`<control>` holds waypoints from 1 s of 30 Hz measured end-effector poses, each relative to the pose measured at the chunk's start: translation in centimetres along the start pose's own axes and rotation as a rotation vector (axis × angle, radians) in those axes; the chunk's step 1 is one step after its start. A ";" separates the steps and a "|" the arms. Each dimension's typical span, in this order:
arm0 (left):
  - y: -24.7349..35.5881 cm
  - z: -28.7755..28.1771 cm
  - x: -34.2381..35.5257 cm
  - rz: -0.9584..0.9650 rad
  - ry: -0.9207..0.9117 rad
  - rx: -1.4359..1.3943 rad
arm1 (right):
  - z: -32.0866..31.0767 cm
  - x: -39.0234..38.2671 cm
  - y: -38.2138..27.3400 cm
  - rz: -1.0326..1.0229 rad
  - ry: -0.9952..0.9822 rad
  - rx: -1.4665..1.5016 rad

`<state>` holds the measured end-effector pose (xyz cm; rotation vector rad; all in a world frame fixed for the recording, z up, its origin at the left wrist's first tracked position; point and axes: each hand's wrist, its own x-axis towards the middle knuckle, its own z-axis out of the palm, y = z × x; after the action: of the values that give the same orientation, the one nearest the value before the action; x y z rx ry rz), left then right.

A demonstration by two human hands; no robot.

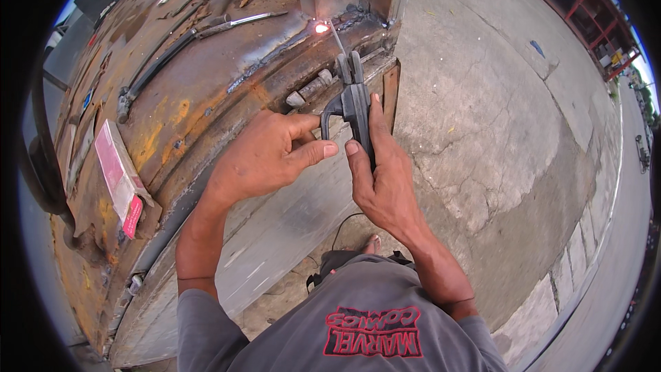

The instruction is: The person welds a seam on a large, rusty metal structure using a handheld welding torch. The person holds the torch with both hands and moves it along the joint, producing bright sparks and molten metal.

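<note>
Fingers [358,155] of our right hand [385,186] clenched round black electrode holder [354,100]. Our left hand [265,155] beside it, thumb and forefinger pinching holder's lever, probably steadying. Rod [336,36] runs far-left from holder to glowing spark [321,27] on rusty steel table [206,89]. Pink-white box [118,176] near left. Concrete floor [496,131] right.
</note>
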<state>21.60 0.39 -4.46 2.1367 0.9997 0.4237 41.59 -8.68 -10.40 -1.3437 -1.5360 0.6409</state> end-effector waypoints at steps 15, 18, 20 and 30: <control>0.8 -0.5 -0.1 -0.040 -0.032 0.098 | 0.2 0.5 0.8 0.018 0.032 -0.049; 0.8 -0.4 0.0 -0.018 -0.020 0.099 | 0.1 0.5 0.8 0.014 0.031 -0.055; 0.6 -0.4 0.0 0.008 -0.003 0.103 | -0.2 0.5 0.0 0.070 -0.013 -0.022; 0.8 -0.4 -0.1 0.017 0.018 0.104 | -0.2 0.4 -0.5 0.131 -0.055 -0.013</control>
<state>21.70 0.13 -3.61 2.2393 1.0349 0.4069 41.63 -8.45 -9.79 -1.4561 -1.5073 0.7562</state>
